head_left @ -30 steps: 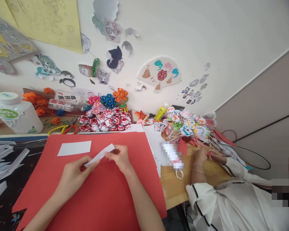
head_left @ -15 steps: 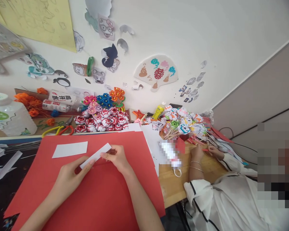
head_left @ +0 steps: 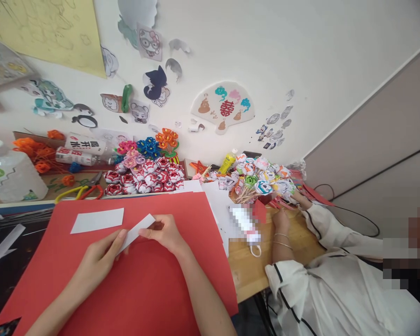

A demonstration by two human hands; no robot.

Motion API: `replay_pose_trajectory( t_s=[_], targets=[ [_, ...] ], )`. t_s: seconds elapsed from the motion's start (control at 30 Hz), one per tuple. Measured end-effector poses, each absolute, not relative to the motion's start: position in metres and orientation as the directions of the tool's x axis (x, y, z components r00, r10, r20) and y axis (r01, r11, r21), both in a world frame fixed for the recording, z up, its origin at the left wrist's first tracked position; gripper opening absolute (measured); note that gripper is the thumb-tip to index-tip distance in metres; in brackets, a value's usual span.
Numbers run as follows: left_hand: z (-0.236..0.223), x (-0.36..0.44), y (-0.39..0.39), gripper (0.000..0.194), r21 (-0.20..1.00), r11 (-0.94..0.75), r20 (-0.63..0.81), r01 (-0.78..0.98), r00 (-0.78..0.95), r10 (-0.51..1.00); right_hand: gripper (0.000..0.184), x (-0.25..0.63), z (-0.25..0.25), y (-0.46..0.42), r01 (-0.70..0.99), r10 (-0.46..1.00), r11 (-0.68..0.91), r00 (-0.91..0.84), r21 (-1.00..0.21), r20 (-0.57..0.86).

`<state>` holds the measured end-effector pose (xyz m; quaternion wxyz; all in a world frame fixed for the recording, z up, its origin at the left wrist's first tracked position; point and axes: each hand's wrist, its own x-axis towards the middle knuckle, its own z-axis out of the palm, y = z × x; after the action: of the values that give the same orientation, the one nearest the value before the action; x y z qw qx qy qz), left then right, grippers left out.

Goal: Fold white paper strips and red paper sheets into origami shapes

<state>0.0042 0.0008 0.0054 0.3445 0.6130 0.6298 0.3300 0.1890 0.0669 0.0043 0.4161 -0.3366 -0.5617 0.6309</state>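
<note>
A narrow strip of white paper (head_left: 136, 232) is held at a slant above a large red paper sheet (head_left: 154, 284). My left hand (head_left: 101, 254) grips its lower end, the thumb lying along the top face. At the strip's upper right end, my right hand (head_left: 164, 232) pinches it between thumb and fingers. Flat on the red sheet, just behind my left hand, lies a white paper rectangle (head_left: 97, 220).
Red-and-white paper flowers (head_left: 150, 175) are heaped behind the sheet, beside scissors (head_left: 91, 186). A large plastic bottle (head_left: 14, 175) stands at left. On the right, a co-worker's arm (head_left: 283, 233) rests on the wooden table (head_left: 248, 275) near more paper flowers (head_left: 262, 175).
My left thumb has shifted up along the strip, and both hands still hold it. The co-worker's far hand has reached further back toward the flowers. The view has shifted slightly.
</note>
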Motion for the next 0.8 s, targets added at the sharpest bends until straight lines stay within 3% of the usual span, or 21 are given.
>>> replay_pose_trajectory(
  t_s=[0.4, 0.5, 0.6, 0.8],
  targets=[
    [0.002, 0.004, 0.004, 0.050, 0.820, -0.010, -0.010, 0.573, 0.031, 0.999, 0.045, 0.194, 0.017, 0.072, -0.100, 0.920, 0.048, -0.384, -0.994, 0.083],
    [0.005, 0.005, 0.002, 0.049, 0.821, -0.021, -0.011, 0.570, 0.052, 0.999, 0.038, 0.202, 0.026, 0.073, -0.095, 0.942, 0.083, -0.318, -0.992, 0.109],
    [0.007, 0.006, 0.001, 0.048, 0.824, -0.023, -0.011, 0.565, 0.055, 0.998, 0.028, 0.215, 0.040, 0.063, 0.028, 0.946, 0.146, -0.296, -0.989, 0.131],
    [0.007, 0.005, 0.001, 0.045, 0.820, -0.054, 0.008, 0.569, 0.083, 0.997, 0.026, 0.244, 0.048, 0.017, 0.274, 0.958, 0.191, -0.261, -0.942, 0.119]
  ],
)
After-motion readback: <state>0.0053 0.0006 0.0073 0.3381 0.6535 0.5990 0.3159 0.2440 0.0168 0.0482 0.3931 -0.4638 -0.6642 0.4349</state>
